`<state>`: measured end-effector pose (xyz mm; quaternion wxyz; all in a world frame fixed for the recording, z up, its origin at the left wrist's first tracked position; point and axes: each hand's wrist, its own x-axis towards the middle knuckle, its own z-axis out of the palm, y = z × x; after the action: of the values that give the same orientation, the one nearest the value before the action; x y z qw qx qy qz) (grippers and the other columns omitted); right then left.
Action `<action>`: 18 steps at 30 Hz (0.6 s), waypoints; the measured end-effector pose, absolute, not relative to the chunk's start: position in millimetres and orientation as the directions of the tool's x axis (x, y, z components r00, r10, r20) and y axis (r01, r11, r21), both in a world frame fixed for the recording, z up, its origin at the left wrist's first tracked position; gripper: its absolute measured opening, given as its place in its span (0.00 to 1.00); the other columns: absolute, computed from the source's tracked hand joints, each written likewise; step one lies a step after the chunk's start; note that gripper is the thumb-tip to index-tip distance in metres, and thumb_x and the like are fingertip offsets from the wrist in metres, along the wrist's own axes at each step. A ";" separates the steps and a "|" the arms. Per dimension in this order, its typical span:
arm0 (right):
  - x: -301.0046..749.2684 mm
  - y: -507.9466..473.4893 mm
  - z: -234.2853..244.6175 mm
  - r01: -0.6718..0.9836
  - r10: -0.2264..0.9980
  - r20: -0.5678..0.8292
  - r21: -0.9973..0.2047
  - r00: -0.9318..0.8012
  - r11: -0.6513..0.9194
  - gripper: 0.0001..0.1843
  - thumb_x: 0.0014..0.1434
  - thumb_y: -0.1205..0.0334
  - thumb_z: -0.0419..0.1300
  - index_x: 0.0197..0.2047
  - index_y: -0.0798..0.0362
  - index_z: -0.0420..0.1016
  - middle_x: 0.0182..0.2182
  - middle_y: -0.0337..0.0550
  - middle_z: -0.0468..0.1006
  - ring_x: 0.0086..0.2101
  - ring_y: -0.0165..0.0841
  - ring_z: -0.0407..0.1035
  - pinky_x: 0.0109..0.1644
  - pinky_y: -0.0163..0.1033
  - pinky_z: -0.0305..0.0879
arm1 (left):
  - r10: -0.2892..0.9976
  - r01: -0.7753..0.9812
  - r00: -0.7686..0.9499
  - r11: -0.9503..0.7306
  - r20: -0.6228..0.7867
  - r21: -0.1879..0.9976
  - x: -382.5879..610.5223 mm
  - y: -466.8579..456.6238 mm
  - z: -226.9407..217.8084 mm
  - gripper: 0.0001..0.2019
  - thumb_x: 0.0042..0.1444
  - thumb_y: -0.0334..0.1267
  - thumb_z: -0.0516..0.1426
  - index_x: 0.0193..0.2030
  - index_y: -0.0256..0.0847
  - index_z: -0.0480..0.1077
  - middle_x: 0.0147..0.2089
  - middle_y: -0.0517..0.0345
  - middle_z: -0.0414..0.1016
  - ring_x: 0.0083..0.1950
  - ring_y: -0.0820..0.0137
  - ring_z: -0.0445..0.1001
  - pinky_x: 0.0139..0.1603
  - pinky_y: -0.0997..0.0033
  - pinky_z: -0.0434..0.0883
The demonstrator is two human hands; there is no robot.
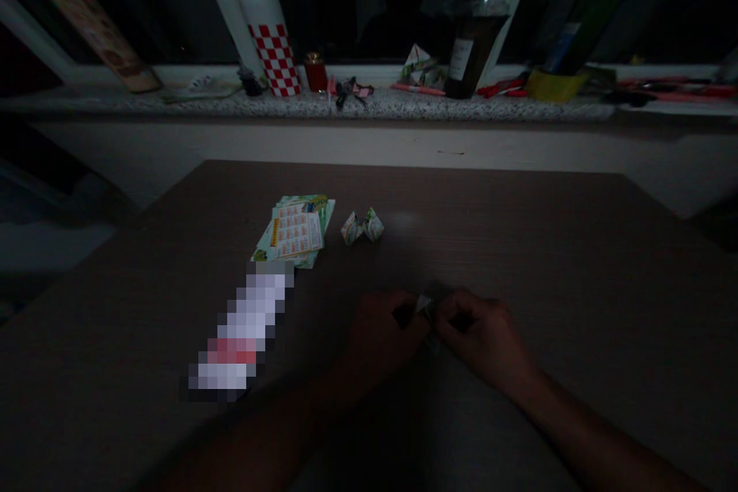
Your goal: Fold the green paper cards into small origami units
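My left hand (387, 327) and my right hand (481, 330) meet over the middle of the dark table, both closed in a pinch. Between their fingertips is a small folded piece of paper (423, 303); only its pale tip and a bit of its lower edge show, the rest hidden by my fingers. Beyond my left hand stands a folded paper figure (363, 227) with two pointed, printed sides. To its left lies a loose stack of printed paper slips (297, 232), green, white and orange.
A pixelated, bright oblong object (245, 330) lies left of my left arm. Behind the table (519, 223), a granite sill (369, 109) holds a red-checked white bottle (270, 38), a small red jar (315, 72), a dark cup (470, 54), another folded paper (420, 68) and a green bottle (600, 8).
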<state>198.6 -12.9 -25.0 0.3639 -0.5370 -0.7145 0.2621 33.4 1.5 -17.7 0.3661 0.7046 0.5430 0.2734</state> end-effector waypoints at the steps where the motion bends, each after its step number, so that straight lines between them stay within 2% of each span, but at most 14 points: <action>1: 198.7 -13.3 -24.9 0.574 0.958 0.239 -0.767 -0.160 0.288 0.06 0.51 0.67 0.57 0.23 0.53 0.70 0.18 0.37 0.75 0.20 0.28 0.69 0.24 0.31 0.64 | 0.965 0.554 0.260 -0.131 -0.021 0.822 33.4 1.2 -17.4 0.09 0.52 0.39 0.56 0.28 0.36 0.74 0.26 0.59 0.74 0.27 0.71 0.70 0.28 0.74 0.61; 6: 198.6 -14.0 -24.1 0.556 0.960 0.239 -0.783 -0.148 0.281 0.06 0.51 0.66 0.57 0.23 0.53 0.71 0.19 0.37 0.75 0.20 0.29 0.70 0.24 0.31 0.64 | 0.968 0.522 0.252 -0.130 -0.006 0.843 33.2 0.0 -16.5 0.08 0.50 0.39 0.57 0.27 0.36 0.73 0.25 0.60 0.72 0.27 0.72 0.69 0.28 0.75 0.61; 10: 199.1 -13.9 -22.6 0.542 0.968 0.213 -0.801 -0.137 0.253 0.07 0.51 0.65 0.57 0.23 0.53 0.70 0.19 0.38 0.75 0.20 0.29 0.70 0.24 0.32 0.64 | 0.956 0.417 0.292 -0.114 -0.013 0.902 30.8 0.4 -17.5 0.06 0.50 0.37 0.57 0.29 0.36 0.72 0.25 0.61 0.71 0.28 0.72 0.67 0.29 0.75 0.62; 12: 200.6 -13.7 -22.0 0.529 0.970 0.209 -0.813 -0.128 0.245 0.08 0.52 0.65 0.57 0.22 0.53 0.69 0.18 0.37 0.74 0.19 0.29 0.69 0.23 0.31 0.63 | 0.932 0.302 0.360 -0.087 -0.030 0.949 29.0 1.9 -18.7 0.06 0.50 0.37 0.57 0.31 0.36 0.71 0.27 0.61 0.70 0.30 0.72 0.67 0.30 0.75 0.62; 14: 202.6 -13.6 -21.6 0.504 0.967 0.217 -0.825 -0.133 0.255 0.08 0.52 0.65 0.57 0.22 0.52 0.68 0.18 0.36 0.73 0.19 0.28 0.67 0.22 0.31 0.62 | 0.888 0.110 0.458 -0.023 -0.030 0.994 27.4 4.1 -20.1 0.08 0.49 0.38 0.59 0.35 0.35 0.72 0.31 0.58 0.71 0.34 0.71 0.68 0.34 0.74 0.64; 16: 204.3 -14.0 -21.2 0.476 0.963 0.230 -0.837 -0.140 0.269 0.09 0.54 0.64 0.57 0.23 0.52 0.67 0.18 0.36 0.72 0.19 0.27 0.67 0.22 0.30 0.62 | 0.847 -0.076 0.531 0.077 -0.025 0.994 26.5 6.7 -21.4 0.11 0.49 0.40 0.61 0.37 0.35 0.72 0.36 0.56 0.72 0.38 0.69 0.70 0.40 0.72 0.66; 18: 205.0 -15.4 -20.9 0.472 0.957 0.259 -0.833 -0.131 0.290 0.08 0.55 0.64 0.58 0.25 0.52 0.66 0.18 0.36 0.72 0.20 0.27 0.67 0.22 0.30 0.63 | 0.835 -0.175 0.548 0.164 -0.042 0.971 26.4 9.0 -22.5 0.12 0.46 0.41 0.64 0.34 0.36 0.73 0.39 0.55 0.71 0.41 0.67 0.70 0.43 0.70 0.66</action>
<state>205.0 -15.4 -20.9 0.4094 -0.5168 -0.6910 0.2965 26.4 9.0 -22.5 0.6977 0.5360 0.3082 0.3619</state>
